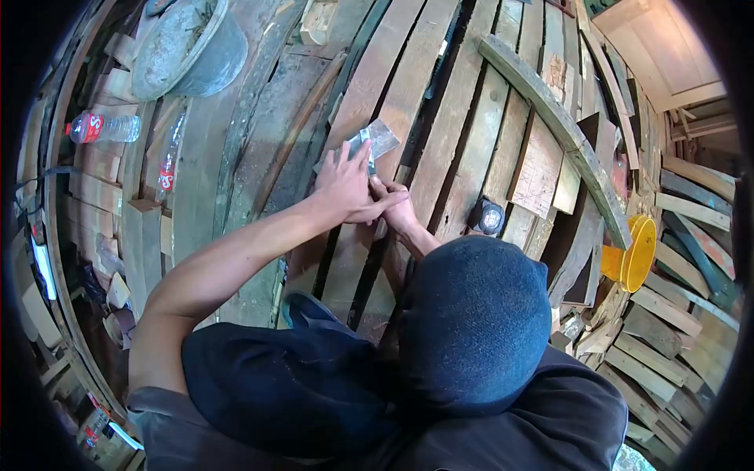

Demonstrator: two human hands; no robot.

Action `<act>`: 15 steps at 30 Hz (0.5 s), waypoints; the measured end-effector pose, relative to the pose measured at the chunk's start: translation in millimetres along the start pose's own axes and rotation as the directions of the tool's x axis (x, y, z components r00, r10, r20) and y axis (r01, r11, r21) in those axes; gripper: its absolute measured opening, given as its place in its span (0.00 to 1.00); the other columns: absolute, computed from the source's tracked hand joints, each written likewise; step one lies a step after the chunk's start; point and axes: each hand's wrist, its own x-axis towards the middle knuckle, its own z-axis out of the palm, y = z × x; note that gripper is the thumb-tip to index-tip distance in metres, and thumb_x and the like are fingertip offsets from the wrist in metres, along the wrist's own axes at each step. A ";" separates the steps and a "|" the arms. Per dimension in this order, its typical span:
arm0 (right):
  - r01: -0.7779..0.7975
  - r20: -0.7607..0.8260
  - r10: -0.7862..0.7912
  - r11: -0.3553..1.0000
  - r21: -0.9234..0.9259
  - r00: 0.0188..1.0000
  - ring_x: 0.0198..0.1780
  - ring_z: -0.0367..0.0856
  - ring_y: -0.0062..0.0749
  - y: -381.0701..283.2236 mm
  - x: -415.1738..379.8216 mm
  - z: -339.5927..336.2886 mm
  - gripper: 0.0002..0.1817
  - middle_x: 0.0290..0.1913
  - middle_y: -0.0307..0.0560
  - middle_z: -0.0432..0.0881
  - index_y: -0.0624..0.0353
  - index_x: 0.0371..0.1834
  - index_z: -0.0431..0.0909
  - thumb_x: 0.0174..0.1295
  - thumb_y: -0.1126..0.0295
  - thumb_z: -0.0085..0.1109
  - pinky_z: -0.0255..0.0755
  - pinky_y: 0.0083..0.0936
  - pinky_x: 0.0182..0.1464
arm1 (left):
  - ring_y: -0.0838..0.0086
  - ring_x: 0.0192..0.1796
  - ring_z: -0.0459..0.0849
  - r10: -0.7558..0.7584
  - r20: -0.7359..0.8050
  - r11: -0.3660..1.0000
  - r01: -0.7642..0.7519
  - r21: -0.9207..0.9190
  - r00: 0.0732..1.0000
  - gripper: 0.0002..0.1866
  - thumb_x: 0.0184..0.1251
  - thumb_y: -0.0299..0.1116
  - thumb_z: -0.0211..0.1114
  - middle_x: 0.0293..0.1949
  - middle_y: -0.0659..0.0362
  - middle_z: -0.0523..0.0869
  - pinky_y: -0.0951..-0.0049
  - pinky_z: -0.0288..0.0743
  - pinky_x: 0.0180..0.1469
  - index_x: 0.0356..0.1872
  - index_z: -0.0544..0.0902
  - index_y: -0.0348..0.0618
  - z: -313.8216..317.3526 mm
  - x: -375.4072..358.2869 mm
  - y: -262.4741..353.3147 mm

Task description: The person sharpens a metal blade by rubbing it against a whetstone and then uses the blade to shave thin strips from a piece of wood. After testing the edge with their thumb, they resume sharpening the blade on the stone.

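My left hand (343, 188) reaches over a flat greyish plate (382, 139) on the planks, its fingers stretched out and touching a narrow shiny piece (361, 140) lying across it. Close against its palm, my right hand (398, 209) is closed, thumb pointing toward the plate. What the right fingers hold is mostly hidden; a small greenish bit (372, 166) shows between the hands. The exact kind of plate and shiny piece cannot be made out.
A black tape measure (487, 216) lies right of my hands. A long beam (558, 118) crosses the planks beyond it, near a yellow container (640, 253). At left are a grey bucket (206, 63) and plastic bottles (110, 129). Dark gaps run between the planks.
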 end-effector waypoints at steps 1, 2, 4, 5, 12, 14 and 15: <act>0.004 -0.017 -0.004 1.000 0.019 1.000 0.19 0.76 0.23 2.3 -3.2 3.8 0.21 0.25 0.39 0.80 0.66 0.43 0.81 0.75 0.55 0.49 0.70 0.21 0.20 | 0.39 0.73 0.57 0.006 0.006 1.000 -0.006 0.013 1.000 0.63 0.56 0.81 0.45 0.75 0.43 0.58 0.46 0.51 0.73 0.71 0.58 0.23 5.1 -4.9 3.4; -0.006 -0.034 0.004 0.999 -0.053 0.999 0.19 0.76 0.22 7.1 -12.8 5.7 0.22 0.24 0.39 0.80 0.66 0.43 0.81 0.75 0.55 0.50 0.69 0.20 0.20 | 0.39 0.73 0.57 0.011 0.002 0.999 -0.011 0.030 1.000 0.63 0.56 0.81 0.45 0.75 0.43 0.58 0.46 0.51 0.73 0.71 0.58 0.23 6.5 -9.0 5.1; 0.034 -0.069 -0.036 0.999 -0.036 0.997 0.20 0.76 0.19 26.2 -12.3 3.6 0.22 0.22 0.37 0.79 0.65 0.40 0.82 0.74 0.54 0.51 0.69 0.20 0.21 | 0.41 0.71 0.60 0.049 0.024 0.997 -0.050 0.061 0.999 0.62 0.56 0.81 0.44 0.75 0.46 0.58 0.47 0.53 0.72 0.71 0.60 0.24 6.7 -19.0 1.6; 0.038 -0.043 -0.040 0.997 -0.064 0.998 0.19 0.76 0.20 32.9 -5.2 -7.9 0.22 0.22 0.38 0.79 0.65 0.39 0.81 0.74 0.55 0.51 0.68 0.20 0.21 | 0.42 0.71 0.61 0.065 0.046 0.996 -0.068 0.064 0.997 0.62 0.56 0.81 0.44 0.75 0.47 0.58 0.48 0.54 0.71 0.71 0.59 0.24 6.0 -17.8 -2.3; 0.005 -0.031 -0.005 1.000 -0.002 1.000 0.18 0.76 0.22 -2.6 -9.7 9.6 0.21 0.22 0.40 0.80 0.64 0.38 0.81 0.74 0.55 0.50 0.68 0.20 0.20 | 0.45 0.71 0.61 -0.002 -0.028 1.000 0.003 0.024 1.000 0.63 0.55 0.81 0.43 0.76 0.47 0.58 0.51 0.56 0.70 0.71 0.59 0.25 2.7 -2.7 -2.5; 0.010 -0.061 -0.018 0.991 -0.135 0.998 0.19 0.76 0.20 19.0 -18.1 4.0 0.22 0.23 0.40 0.80 0.62 0.41 0.82 0.73 0.52 0.52 0.68 0.18 0.19 | 0.44 0.75 0.55 0.005 0.056 0.997 -0.009 0.078 0.998 0.62 0.56 0.81 0.41 0.76 0.48 0.57 0.51 0.54 0.71 0.72 0.58 0.25 3.6 -15.9 4.0; -0.033 -0.049 0.031 0.999 -0.032 0.998 0.18 0.76 0.21 15.7 -20.7 3.6 0.22 0.22 0.40 0.80 0.63 0.38 0.81 0.74 0.52 0.51 0.67 0.18 0.19 | 0.43 0.76 0.53 0.023 0.063 0.998 -0.026 0.058 0.998 0.62 0.57 0.82 0.41 0.76 0.48 0.57 0.51 0.54 0.71 0.72 0.58 0.25 1.6 -20.2 4.1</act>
